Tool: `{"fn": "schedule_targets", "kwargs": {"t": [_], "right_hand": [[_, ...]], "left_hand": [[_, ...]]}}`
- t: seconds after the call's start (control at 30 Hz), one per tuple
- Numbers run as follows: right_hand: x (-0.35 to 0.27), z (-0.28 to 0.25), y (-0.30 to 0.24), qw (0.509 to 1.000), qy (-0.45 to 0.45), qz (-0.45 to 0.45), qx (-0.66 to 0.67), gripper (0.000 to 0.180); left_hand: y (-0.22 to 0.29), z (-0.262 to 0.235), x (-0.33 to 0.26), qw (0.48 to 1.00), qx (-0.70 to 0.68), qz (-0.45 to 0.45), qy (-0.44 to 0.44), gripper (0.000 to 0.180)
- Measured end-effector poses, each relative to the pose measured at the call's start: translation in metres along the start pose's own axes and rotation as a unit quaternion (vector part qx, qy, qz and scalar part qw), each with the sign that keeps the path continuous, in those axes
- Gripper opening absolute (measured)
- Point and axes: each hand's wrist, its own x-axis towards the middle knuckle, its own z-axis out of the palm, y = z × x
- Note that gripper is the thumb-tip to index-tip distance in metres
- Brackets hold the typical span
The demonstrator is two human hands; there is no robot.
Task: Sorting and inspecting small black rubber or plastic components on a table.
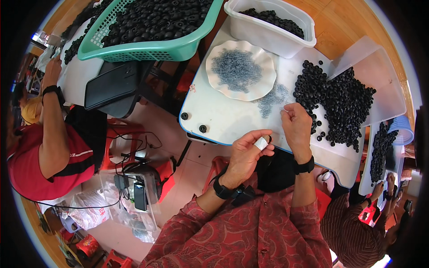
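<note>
My left hand [246, 154] is closed over the table's front edge. Its fingers pinch a small black round part [268, 139]. Against it sits a small white piece [261, 143]; whether this is a finger wrap or a separate thing I cannot tell. To its right, my right hand [296, 127] is closed with thumb and fingertips together, beside a scatter of tiny clear pieces [273, 99]. What the right fingertips hold, if anything, is too small to make out. More tiny clear pieces fill the middle of a white wavy-rimmed plate [268, 76].
Loose black round parts [344, 100] are heaped at the right, by a tilted translucent bin [386, 85]. A white tub [272, 33] and a green basket [138, 54] hold more. Co-workers sit left, in a red shirt [35, 165], and right, in a striped top [351, 232].
</note>
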Motion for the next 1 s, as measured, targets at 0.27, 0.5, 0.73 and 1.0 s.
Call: {"fn": "schedule_targets", "kwargs": {"t": [0.27,0.5,0.73,1.0], "right_hand": [[0.005,0.000,0.000,1.000,-0.011,0.000,-0.010,0.014],[0.000,0.005,0.006,0.995,0.034,-0.077,-0.044,0.007],[-0.030,-0.017,-0.011,0.976,-0.056,0.100,0.188,0.005],[-0.059,-0.034,-0.018,0.930,-0.070,0.152,0.327,0.009]], "left_hand": [[-0.001,0.000,0.000,1.000,-0.003,0.001,-0.004,0.027],[0.001,-0.001,0.000,1.000,-0.007,-0.004,-0.009,0.028],[0.002,-0.001,0.000,0.999,-0.025,-0.008,-0.018,0.029],[0.001,0.004,0.001,0.999,-0.014,-0.028,-0.025,0.029]]}}
